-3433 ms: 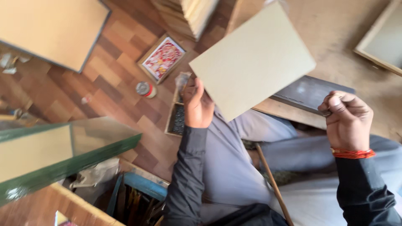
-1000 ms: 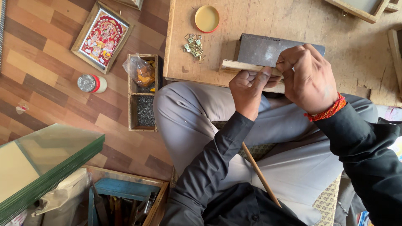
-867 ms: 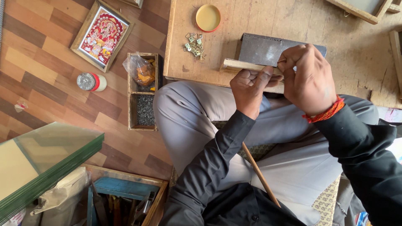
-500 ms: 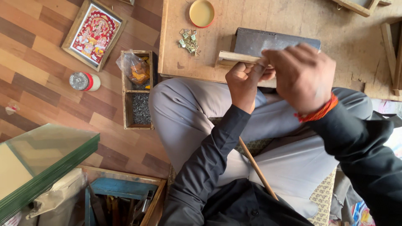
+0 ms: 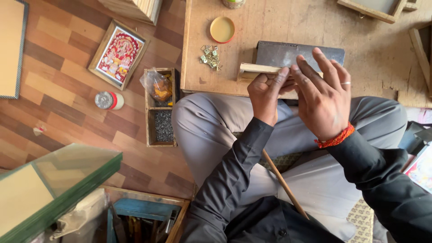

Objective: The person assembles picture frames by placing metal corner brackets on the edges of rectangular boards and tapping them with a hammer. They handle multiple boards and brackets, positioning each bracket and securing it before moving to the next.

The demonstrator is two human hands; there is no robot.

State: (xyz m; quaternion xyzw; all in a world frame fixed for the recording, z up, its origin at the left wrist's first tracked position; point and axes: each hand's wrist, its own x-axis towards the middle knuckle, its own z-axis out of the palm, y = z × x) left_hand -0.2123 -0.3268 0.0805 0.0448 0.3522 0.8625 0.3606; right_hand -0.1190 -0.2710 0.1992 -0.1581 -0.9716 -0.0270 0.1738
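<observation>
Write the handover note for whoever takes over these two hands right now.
Left hand: gripping the end of a pale wooden strip at the near edge of the low wooden table.
Right hand: fingers spread, resting over the same strip, in front of the dark grey block.
Nearby: small metal clips and a yellow lid on the table; divided wooden box on the floor.
Done and left: cannot tell from this view.

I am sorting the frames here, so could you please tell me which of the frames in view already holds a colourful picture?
The wooden-framed picture on the parquet floor, left of the low wooden table. The frames on the table's far edge show no colourful picture.
</observation>
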